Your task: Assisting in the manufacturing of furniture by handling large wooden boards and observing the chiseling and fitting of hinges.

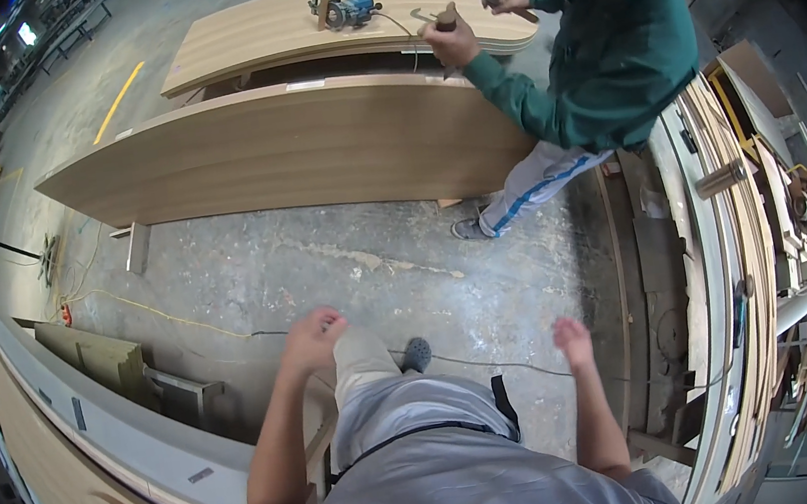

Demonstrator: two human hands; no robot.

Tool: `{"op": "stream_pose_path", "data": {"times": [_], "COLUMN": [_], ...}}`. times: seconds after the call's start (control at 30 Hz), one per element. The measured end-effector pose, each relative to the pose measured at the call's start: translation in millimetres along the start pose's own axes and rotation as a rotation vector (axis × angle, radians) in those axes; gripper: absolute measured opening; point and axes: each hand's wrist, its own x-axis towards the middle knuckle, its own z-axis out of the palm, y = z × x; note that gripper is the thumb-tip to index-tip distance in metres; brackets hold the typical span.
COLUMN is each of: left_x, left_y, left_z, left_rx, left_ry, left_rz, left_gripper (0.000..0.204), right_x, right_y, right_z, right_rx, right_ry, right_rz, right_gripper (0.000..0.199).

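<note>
On the grey workshop floor, the person is walking with both arms swinging and nothing in either hand. The left hand is hanging over the raised knee with its fingers curled loosely together, gripping nothing. The right hand is hanging out to the side with its fingers loose and a little apart, also gripping nothing. Nearest to the hands is a thin dark cable that is lying on the floor just past the dark shoe, so it looks like no work with these hands is started yet, and everything is still waiting to be done.

Ahead, a long curved wooden panel is standing on its edge across the way. Behind it a second curved wooden board is lying flat, with a blue power tool sitting on top. A co-worker in a green top is bending over that flat board and is holding a clamp handle at its end.

To the left, grey and wooden boards are leaning in a stack, and a yellow cord is running over the floor. To the right, more long curved strips are piled up. The cable on the floor could be catching a foot, and the standing panel is blocking the straight path
</note>
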Motion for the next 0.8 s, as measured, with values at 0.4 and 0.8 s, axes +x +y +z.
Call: {"op": "stream_pose_path", "data": {"times": [0.4, 0.8], "left_x": [349, 577], "left_y": [15, 17], "left_z": [-161, -211], "left_rx": [0.431, 0.649], "left_ry": [0.351, -0.175], "left_rz": [0.369, 0.436], "left_gripper": [0.051, 0.069], "right_x": [65, 87], "right_y": [-16, -97], "right_z": [110, 269], "right_rx": [0.0, 0.025], "right_ry": [0.213, 0.319], "right_rz": [0.513, 0.603], "right_gripper": [0.03, 0.028]}}
